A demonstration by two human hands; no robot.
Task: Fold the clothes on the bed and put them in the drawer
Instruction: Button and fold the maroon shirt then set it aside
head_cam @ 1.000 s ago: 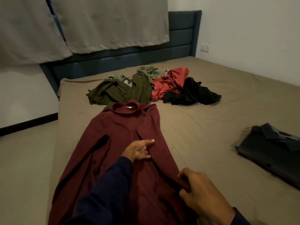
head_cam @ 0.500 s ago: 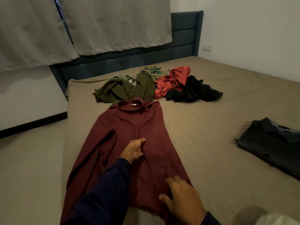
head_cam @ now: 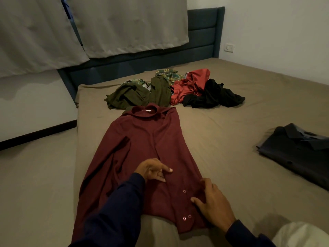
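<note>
Already the maroon shirt (head_cam: 142, 157) lay flat on the bed (head_cam: 222, 132), collar toward the heap of unfolded clothes (head_cam: 174, 90). Your left hand (head_cam: 151, 169) rested mid-shirt, fingers loose and gripping nothing; your right hand (head_cam: 211, 204) pressed flat near the hem, right of the buttons. You would have done best to smooth outward from the placket before turning the left sleeve in.

Maroon button-up cloth shirt (head_cam: 147, 157) with pink round buttons (head_cam: 184, 218), centre frame. Taupe bed sheet (head_cam: 231, 132). Upper centre: olive-green crumpled garment (head_cam: 135, 95), green-and-yellow plaid cloth (head_cam: 168, 74), shiny red garment (head_cam: 190, 84), black crumpled garment (head_cam: 213, 97). Right edge: folded dark navy collared shirt (head_cam: 299, 154). Grey curtains (head_cam: 124, 24), upper left.
</note>
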